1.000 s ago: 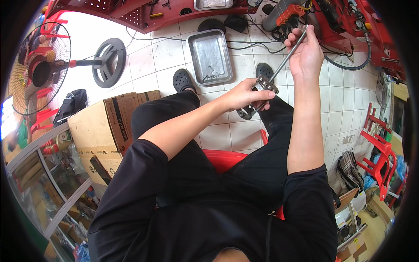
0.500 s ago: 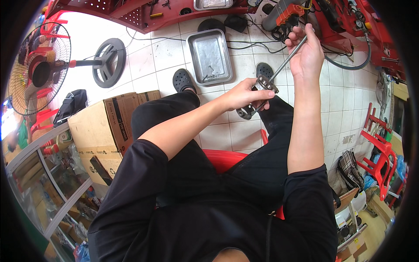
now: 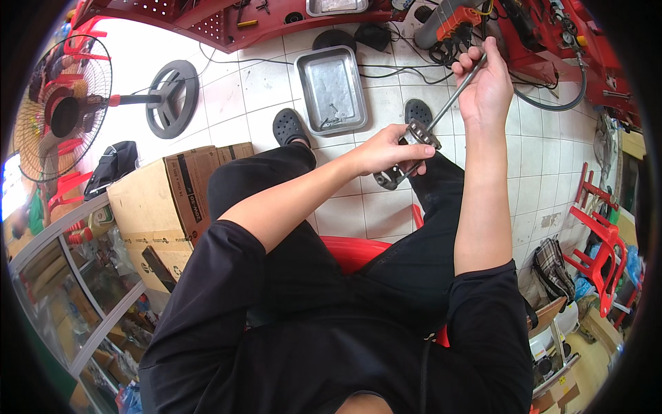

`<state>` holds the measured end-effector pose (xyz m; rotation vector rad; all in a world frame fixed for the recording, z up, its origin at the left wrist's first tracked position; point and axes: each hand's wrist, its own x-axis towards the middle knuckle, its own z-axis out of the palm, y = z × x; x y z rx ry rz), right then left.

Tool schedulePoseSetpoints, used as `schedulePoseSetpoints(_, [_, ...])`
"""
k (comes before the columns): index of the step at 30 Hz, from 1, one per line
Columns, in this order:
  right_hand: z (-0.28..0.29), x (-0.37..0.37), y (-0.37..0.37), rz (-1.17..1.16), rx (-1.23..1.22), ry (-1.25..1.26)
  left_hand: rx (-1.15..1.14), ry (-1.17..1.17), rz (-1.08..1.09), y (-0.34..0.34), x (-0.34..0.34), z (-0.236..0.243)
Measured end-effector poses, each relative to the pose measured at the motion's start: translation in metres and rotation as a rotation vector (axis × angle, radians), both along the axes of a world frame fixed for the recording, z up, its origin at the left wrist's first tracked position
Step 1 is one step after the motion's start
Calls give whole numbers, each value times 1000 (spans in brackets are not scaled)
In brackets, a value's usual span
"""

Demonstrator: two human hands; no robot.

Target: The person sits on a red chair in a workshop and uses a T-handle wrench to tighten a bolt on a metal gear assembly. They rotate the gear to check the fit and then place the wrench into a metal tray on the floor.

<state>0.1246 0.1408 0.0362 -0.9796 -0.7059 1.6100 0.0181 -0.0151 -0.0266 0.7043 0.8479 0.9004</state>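
My left hand (image 3: pixel 393 152) is closed around a dark metal machine part (image 3: pixel 390 179) with a toothed or ridged round end, held above my right knee. A long thin metal rod (image 3: pixel 453 102) slants up and right from the part's round end. My right hand (image 3: pixel 485 86) has its fingers curled round the rod's upper stretch. Whether the rod is a tool or a shaft, I cannot tell. The rod's lower end meets the part, and my left fingers hide some of the part's middle.
On the tiled floor ahead lies a metal tray (image 3: pixel 301 90) with small metal pieces. A standing fan (image 3: pixel 65 114) and cardboard boxes (image 3: pixel 148 200) are on the left. A red workbench (image 3: pixel 269 33) runs along the far side, with cables (image 3: pixel 400 67) below. Red plastic chairs (image 3: pixel 598 241) stand right.
Almost nothing differs. The part in my left hand has shifted very slightly, and the fingers of my right hand have moved a little on the rod.
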Motion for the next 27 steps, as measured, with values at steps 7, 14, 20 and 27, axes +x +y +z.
schedulePoseSetpoints(7, [3,1,-3,52,-17,66,8,-1,-3,0,-1,0])
schedulePoseSetpoints(14, [6,4,-2,94,-34,166,19,1,-16,1,-1,-1])
schedulePoseSetpoints(20, [5,10,-2,216,67,304,-39,-143,-39,3,-4,-1])
schedulePoseSetpoints(27, [18,-4,-7,42,15,68,1,-79,-108,1,-5,1])
